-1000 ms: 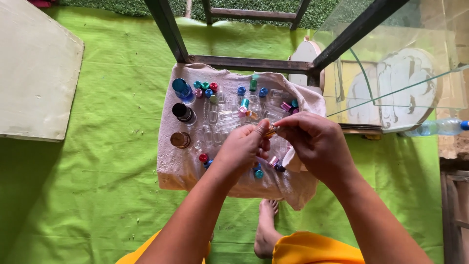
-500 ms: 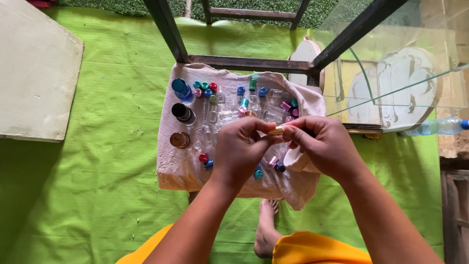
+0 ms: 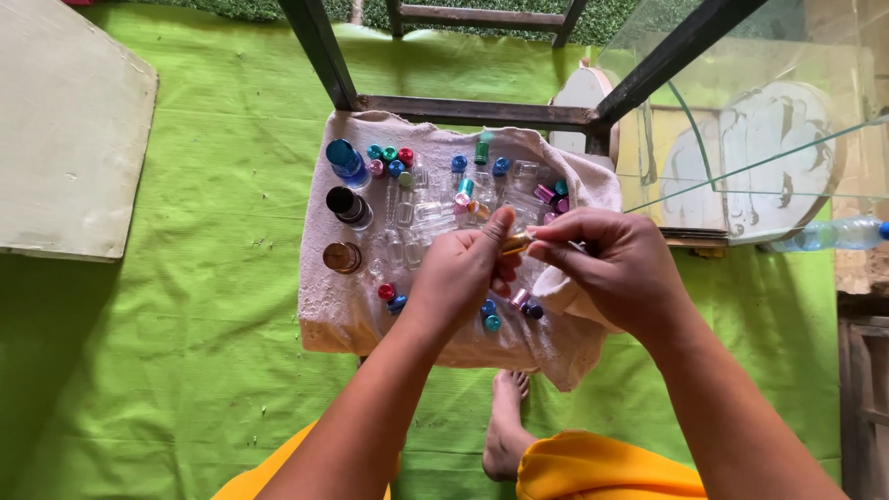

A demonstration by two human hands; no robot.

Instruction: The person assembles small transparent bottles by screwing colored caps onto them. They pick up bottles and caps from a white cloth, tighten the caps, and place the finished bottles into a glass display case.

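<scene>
A small gold-coloured metal cap or vial piece (image 3: 515, 243) sits pinched between both hands, over the middle of a beige cloth (image 3: 344, 315). The left hand (image 3: 463, 273) grips it from the left with thumb and forefinger closed on it, the other fingers curled under. The right hand (image 3: 616, 268) meets it from the right, its fingertips (image 3: 540, 245) pressed together on the same piece; whether that is one part or two joined parts cannot be told.

Under the hands, on the cloth, lie many small clear glass vials (image 3: 407, 218) with coloured caps in blue, green, red and pink (image 3: 389, 165). At the cloth's left edge stand three larger bottles: a blue-capped one (image 3: 344, 157) farthest, a black-capped one (image 3: 346, 204) in the middle, and a brown-capped one (image 3: 342, 256) nearest. A few loose caps (image 3: 491, 317) lie just near of the hands.

The cloth rests on a bright green mat (image 3: 204, 306). A dark metal frame (image 3: 472, 109) runs along the far side of the cloth. To the right stands a glass case (image 3: 769, 120); far left lies a pale flat board (image 3: 65, 130). Near, a bare foot (image 3: 505, 426) rests on the mat beside yellow-orange fabric (image 3: 602, 468).
</scene>
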